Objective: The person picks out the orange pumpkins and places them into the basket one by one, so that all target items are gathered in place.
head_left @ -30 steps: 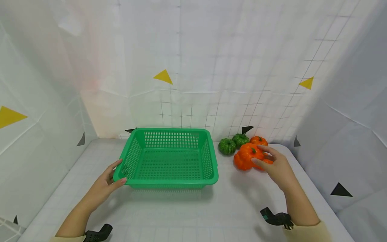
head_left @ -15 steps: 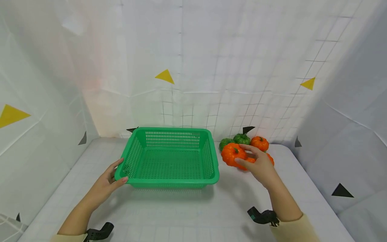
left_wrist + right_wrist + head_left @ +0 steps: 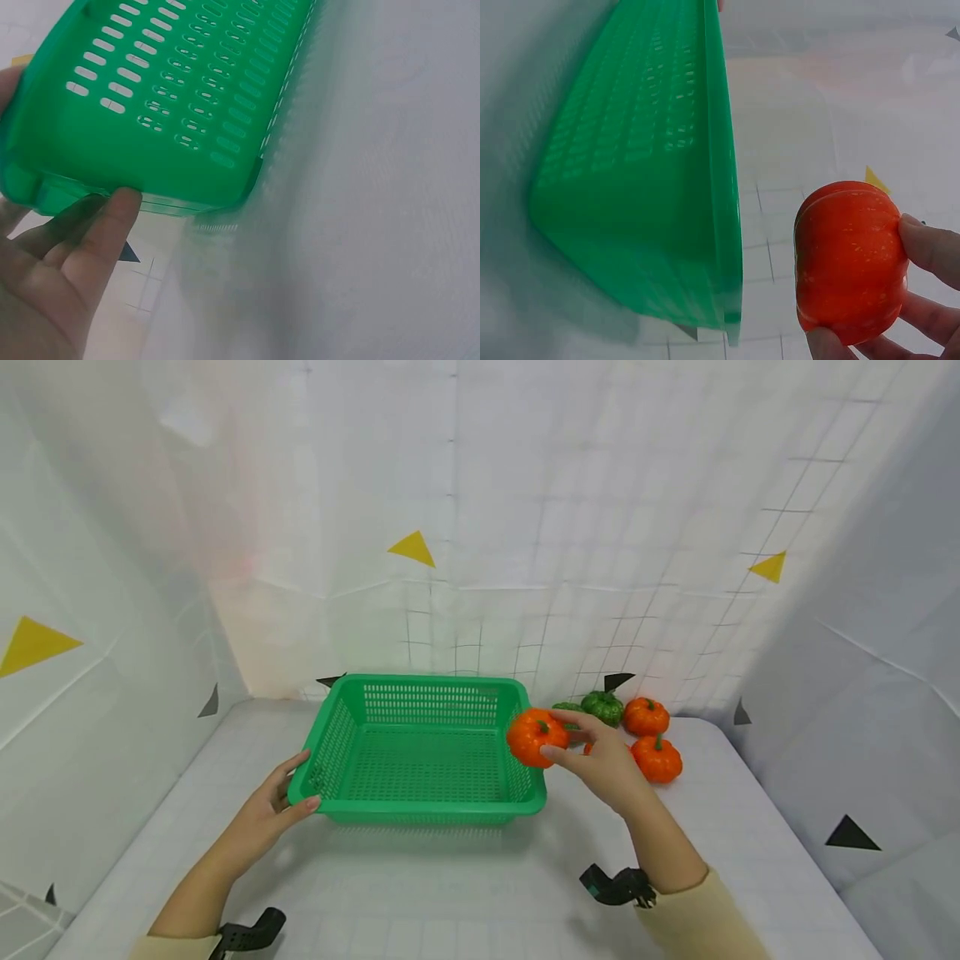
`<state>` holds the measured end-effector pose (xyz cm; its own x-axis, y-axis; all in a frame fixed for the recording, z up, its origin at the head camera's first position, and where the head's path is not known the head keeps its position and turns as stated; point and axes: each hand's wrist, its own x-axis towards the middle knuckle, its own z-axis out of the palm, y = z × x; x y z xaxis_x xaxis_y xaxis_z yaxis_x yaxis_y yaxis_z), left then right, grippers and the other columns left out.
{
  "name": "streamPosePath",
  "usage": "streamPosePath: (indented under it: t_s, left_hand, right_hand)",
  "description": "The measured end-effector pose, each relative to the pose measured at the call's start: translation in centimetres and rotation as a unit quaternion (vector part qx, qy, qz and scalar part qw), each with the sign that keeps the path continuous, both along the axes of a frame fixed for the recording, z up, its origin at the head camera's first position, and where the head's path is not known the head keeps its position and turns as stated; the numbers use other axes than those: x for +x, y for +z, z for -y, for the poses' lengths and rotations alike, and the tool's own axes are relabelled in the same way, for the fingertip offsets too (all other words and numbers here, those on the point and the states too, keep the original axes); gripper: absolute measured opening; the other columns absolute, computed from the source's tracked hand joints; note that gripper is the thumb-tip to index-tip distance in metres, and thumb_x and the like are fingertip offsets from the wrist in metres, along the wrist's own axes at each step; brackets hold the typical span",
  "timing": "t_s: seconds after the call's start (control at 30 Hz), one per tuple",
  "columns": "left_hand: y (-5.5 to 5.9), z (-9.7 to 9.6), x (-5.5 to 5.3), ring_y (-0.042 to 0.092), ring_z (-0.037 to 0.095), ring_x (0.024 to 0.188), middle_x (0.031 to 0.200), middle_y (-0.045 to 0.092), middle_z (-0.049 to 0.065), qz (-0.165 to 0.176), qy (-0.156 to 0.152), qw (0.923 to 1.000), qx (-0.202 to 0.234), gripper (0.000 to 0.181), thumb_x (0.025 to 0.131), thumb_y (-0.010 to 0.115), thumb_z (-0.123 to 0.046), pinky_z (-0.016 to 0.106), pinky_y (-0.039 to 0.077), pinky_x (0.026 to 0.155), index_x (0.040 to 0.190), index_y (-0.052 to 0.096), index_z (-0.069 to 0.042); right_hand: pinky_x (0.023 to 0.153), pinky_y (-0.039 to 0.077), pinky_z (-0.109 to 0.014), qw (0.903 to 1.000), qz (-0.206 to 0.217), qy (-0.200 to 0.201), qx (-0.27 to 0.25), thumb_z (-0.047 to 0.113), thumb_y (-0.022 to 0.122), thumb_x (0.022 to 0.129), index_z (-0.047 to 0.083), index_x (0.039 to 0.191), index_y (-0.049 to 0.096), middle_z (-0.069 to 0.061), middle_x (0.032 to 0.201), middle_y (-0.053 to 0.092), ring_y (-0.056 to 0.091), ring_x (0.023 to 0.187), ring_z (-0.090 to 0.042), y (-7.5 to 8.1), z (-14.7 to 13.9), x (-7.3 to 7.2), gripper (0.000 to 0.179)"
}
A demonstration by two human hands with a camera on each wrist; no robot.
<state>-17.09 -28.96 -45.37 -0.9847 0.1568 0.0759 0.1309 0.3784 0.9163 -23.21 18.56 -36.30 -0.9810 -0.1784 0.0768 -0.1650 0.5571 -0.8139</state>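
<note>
Taking the green slotted basket (image 3: 435, 807) as the clock, with 12 at its far wall, the left hand (image 3: 261, 820) grips the rim at the 8 o'clock corner, thumb and fingers bent round the edge to either side. The left wrist view shows a fingertip against the green plastic. The basket stands on a white counter (image 3: 450, 893). At 3 o'clock the right hand (image 3: 603, 764) holds an orange pumpkin (image 3: 537, 740) above the rim, thumb on one side and fingertips on the other, spread only as wide as the pumpkin between them; the right wrist view shows it apart from the basket. Farther out, between 2 and 3 o'clock, sit a dark green pumpkin (image 3: 603, 707), a second orange pumpkin (image 3: 646, 717) just beside it, and a third orange pumpkin (image 3: 657, 760) at roughly 5 o'clock from the second. Another green pumpkin (image 3: 567, 706) is mostly hidden by the right hand, where bits of orange also show. White sheeting (image 3: 495, 468) with a yellow triangle (image 3: 412, 549) rises at 12 o'clock.
</note>
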Motion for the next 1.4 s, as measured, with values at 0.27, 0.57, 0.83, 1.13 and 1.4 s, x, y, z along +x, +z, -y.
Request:
streamPosePath:
  t_s: [0.27, 0.57, 0.83, 1.13, 1.4]
  left_hand:
    - [0.0, 0.0, 0.1, 0.043, 0.045, 0.133, 0.152, 0.034, 0.031, 0.000, 0.003, 0.9999, -0.011, 0.077, 0.102, 0.061, -0.020, 0.033, 0.049, 0.094, 0.162, 0.012, -0.018]
    - [-0.3, -0.1, 0.0, 0.041, 0.047, 0.134, 0.153, 0.030, 0.033, -0.007, 0.008, 0.9998, -0.019, 0.076, 0.102, 0.060, -0.020, 0.038, 0.049, 0.095, 0.161, 0.012, -0.017]
    - [-0.1, -0.3, -0.1, 0.040, 0.048, 0.135, 0.153, 0.030, 0.032, -0.010, 0.005, 0.9997, -0.021, 0.075, 0.102, 0.059, -0.020, 0.051, 0.045, 0.099, 0.161, 0.012, -0.016]
    - [-0.3, -0.3, -0.2, 0.042, 0.044, 0.133, 0.152, 0.033, 0.030, -0.005, 0.007, 0.9998, -0.018, 0.076, 0.102, 0.060, -0.021, 0.035, 0.048, 0.096, 0.161, 0.013, -0.018]
    - [-0.3, -0.1, -0.1, 0.040, 0.046, 0.135, 0.154, 0.030, 0.031, -0.005, 0.007, 0.9998, -0.018, 0.076, 0.103, 0.059, -0.021, 0.045, 0.046, 0.099, 0.161, 0.012, -0.017]
  right_hand:
    - [0.090, 0.054, -0.052, 0.9991, 0.007, 0.033, -0.026, 0.042, 0.079, 0.086, 0.028, 0.142, 0.056, -0.003, 0.148, 0.048, 0.047, 0.130, -0.035, -0.2, 3.3, -0.6, 0.062]
    - [0.086, 0.056, -0.046, 0.9973, 0.007, 0.062, -0.037, 0.035, 0.081, 0.086, 0.027, 0.141, 0.057, -0.002, 0.144, 0.052, 0.052, 0.126, -0.031, -0.7, 6.7, -1.2, 0.060]
    - [0.082, 0.057, -0.041, 0.9957, 0.006, 0.075, -0.054, 0.030, 0.080, 0.087, 0.026, 0.139, 0.059, -0.002, 0.141, 0.053, 0.054, 0.121, -0.027, -1.0, 9.2, -1.9, 0.057]
    - [0.078, 0.057, -0.036, 0.9919, 0.011, 0.107, -0.068, 0.032, 0.079, 0.088, 0.023, 0.138, 0.060, 0.000, 0.140, 0.055, 0.057, 0.116, -0.024, -1.5, 12.3, -2.6, 0.054]
    - [0.078, 0.057, -0.034, 0.9892, 0.021, 0.131, -0.062, 0.035, 0.078, 0.089, 0.018, 0.137, 0.060, 0.000, 0.137, 0.057, 0.057, 0.115, -0.024, -1.8, 15.1, -3.4, 0.055]
